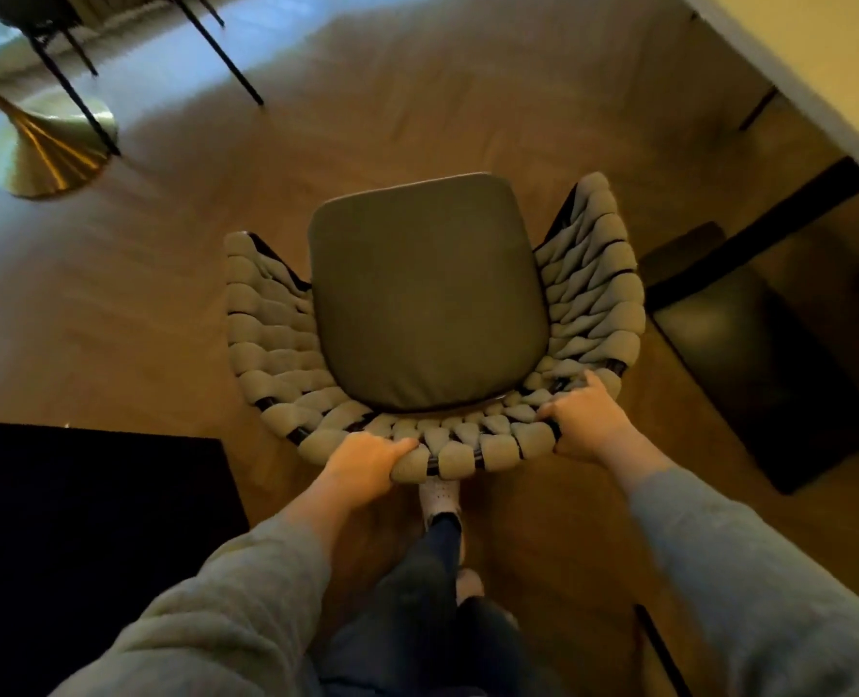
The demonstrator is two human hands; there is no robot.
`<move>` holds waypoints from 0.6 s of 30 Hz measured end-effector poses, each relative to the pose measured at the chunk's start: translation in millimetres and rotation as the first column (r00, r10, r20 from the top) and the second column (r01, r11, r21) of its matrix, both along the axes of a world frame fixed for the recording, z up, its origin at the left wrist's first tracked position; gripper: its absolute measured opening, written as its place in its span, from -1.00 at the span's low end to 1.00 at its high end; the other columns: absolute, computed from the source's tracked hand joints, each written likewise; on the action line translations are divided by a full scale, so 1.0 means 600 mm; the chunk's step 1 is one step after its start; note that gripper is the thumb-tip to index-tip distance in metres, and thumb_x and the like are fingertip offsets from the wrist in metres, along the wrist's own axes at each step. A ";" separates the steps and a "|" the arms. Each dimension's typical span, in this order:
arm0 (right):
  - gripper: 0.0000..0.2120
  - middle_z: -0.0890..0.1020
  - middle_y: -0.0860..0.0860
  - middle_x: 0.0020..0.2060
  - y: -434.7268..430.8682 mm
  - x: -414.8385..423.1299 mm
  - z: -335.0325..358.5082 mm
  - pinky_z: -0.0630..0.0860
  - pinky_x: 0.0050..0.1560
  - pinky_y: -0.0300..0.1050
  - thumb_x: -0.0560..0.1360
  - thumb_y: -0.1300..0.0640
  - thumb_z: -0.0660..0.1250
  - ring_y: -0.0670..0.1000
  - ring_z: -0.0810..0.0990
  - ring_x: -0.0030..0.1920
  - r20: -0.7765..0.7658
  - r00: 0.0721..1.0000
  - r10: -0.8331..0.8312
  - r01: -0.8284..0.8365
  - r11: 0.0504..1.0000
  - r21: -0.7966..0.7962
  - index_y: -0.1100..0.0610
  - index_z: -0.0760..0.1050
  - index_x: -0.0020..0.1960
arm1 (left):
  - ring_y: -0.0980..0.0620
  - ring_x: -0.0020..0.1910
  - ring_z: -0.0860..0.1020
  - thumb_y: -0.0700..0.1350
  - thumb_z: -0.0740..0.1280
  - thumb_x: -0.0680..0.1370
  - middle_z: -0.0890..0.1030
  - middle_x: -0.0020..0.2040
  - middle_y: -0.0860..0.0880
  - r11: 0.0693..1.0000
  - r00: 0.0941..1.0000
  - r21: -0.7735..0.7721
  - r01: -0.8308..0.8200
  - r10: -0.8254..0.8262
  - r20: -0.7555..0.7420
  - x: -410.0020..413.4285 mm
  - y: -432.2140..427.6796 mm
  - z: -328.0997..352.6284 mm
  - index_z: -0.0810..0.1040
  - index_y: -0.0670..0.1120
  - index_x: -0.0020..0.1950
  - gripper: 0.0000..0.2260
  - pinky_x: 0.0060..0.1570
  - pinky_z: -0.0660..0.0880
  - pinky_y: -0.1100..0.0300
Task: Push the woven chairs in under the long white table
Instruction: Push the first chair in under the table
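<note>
A woven chair with thick grey braided sides and a dark seat cushion stands on the wooden floor right in front of me, its back rim nearest. My left hand grips the rim of the backrest at the lower left. My right hand grips the same rim at the lower right, fingers curled over the weave. The long white table shows only as a pale edge at the upper right, well apart from the chair. The chair's seat faces away from me, not toward the table.
A second dark chair sits under the table at the right, beside a dark table leg. A brass lamp base and thin black chair legs stand at the upper left. A black rug lies lower left.
</note>
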State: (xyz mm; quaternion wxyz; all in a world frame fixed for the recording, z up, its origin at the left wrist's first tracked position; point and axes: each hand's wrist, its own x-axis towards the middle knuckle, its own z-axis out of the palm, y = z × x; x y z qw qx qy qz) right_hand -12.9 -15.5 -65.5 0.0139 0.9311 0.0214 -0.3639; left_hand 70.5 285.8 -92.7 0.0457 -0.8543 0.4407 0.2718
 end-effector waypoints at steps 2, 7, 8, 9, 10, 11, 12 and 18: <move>-0.65 0.64 -0.08 0.11 0.020 -0.065 -0.007 0.00 0.47 0.28 0.49 0.01 0.27 0.02 0.54 0.24 0.016 0.997 -0.080 0.080 0.997 0.015 -0.12 0.50 0.27 | -0.01 0.08 0.59 -0.01 0.24 0.59 0.61 0.16 -0.01 0.996 0.997 0.039 0.080 -0.081 0.000 -0.018 0.007 0.005 0.26 0.10 0.50 -0.53 0.10 0.48 0.11; -0.62 0.64 -0.06 0.10 0.078 -0.216 -0.022 0.00 0.46 0.30 0.45 -0.06 0.33 0.03 0.57 0.19 0.023 0.963 -0.269 0.267 0.962 0.059 -0.10 0.50 0.27 | -0.01 0.16 0.56 -0.04 0.25 0.60 0.57 0.23 -0.01 0.954 0.963 0.136 0.268 -0.269 -0.012 -0.066 0.013 0.021 0.24 0.11 0.50 -0.53 0.15 0.49 0.09; -0.62 0.63 -0.06 0.09 0.093 -0.247 -0.023 0.00 0.46 0.30 0.44 -0.06 0.33 0.03 0.57 0.18 0.019 0.953 -0.302 0.300 0.952 0.064 -0.10 0.50 0.26 | -0.02 0.19 0.54 -0.04 0.24 0.60 0.55 0.26 -0.02 0.937 0.951 0.167 0.306 -0.308 -0.012 -0.080 0.014 0.024 0.24 0.10 0.50 -0.53 0.18 0.48 0.06; -0.61 0.63 -0.05 0.09 0.107 -0.276 -0.024 0.00 0.46 0.30 0.44 -0.07 0.34 0.04 0.58 0.18 0.018 0.942 -0.334 0.332 0.940 0.073 -0.09 0.51 0.26 | -0.04 0.24 0.52 -0.05 0.23 0.61 0.51 0.31 -0.04 0.918 0.939 0.209 0.337 -0.344 -0.001 -0.094 0.014 0.025 0.23 0.09 0.51 -0.54 0.23 0.46 0.03; -0.60 0.63 -0.04 0.10 0.121 -0.302 -0.026 0.00 0.47 0.30 0.43 -0.07 0.34 0.04 0.58 0.17 0.023 0.932 -0.362 0.359 0.930 0.083 -0.09 0.50 0.26 | -0.07 0.30 0.47 -0.05 0.22 0.62 0.46 0.36 -0.06 0.900 0.928 0.253 0.355 -0.371 0.020 -0.107 0.015 0.024 0.21 0.07 0.52 -0.53 0.31 0.40 -0.01; -0.60 0.63 -0.04 0.10 0.134 -0.326 -0.027 -0.01 0.47 0.30 0.43 -0.07 0.34 0.05 0.58 0.16 0.024 0.922 -0.386 0.382 0.920 0.089 -0.09 0.50 0.26 | -0.10 0.36 0.42 -0.06 0.20 0.63 0.41 0.41 -0.08 0.887 0.923 0.293 0.358 -0.382 0.030 -0.120 0.016 0.025 0.19 0.06 0.54 -0.52 0.39 0.31 -0.07; -0.60 0.63 -0.03 0.09 0.144 -0.345 -0.027 -0.01 0.47 0.29 0.43 -0.07 0.33 0.05 0.59 0.15 0.020 0.913 -0.409 0.405 0.909 0.097 -0.08 0.51 0.26 | -0.12 0.38 0.40 -0.05 0.18 0.64 0.39 0.43 -0.09 0.875 0.919 0.323 0.361 -0.392 0.033 -0.130 0.015 0.026 0.18 0.06 0.54 -0.53 0.43 0.24 -0.11; -0.59 0.65 -0.03 0.04 0.165 -0.417 -0.018 0.00 0.47 0.26 0.43 -0.07 0.28 0.06 0.58 0.13 -0.044 0.840 -0.540 0.542 0.834 0.100 -0.08 0.49 0.27 | -0.09 0.18 0.54 -0.09 0.12 0.66 0.55 0.23 -0.08 0.754 0.802 0.344 0.559 -0.597 0.006 -0.142 -0.025 0.030 0.26 0.06 0.51 -0.60 0.21 0.40 0.02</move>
